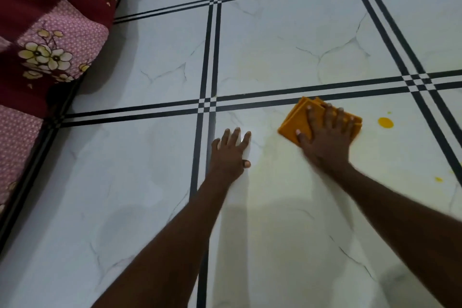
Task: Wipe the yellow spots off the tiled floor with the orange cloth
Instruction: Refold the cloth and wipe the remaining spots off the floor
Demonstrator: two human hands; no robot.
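Orange cloth (298, 121) lies folded under the flat, spread right hand (325, 137); left hand (228, 155) flat on tile; yellow spot (385, 123) just beside; floral bedding (45, 32) well apart.

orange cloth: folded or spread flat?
Folded. The orange cloth shows stacked layered edges at its far corner and forms a compact pad under the right hand, which presses it flat on the tiled floor.

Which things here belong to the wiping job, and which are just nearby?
Job: orange cloth under the right hand; big yellow spot; small yellow spot; tiled floor.
Nearby: floral bedcover; left hand, flat on the floor.
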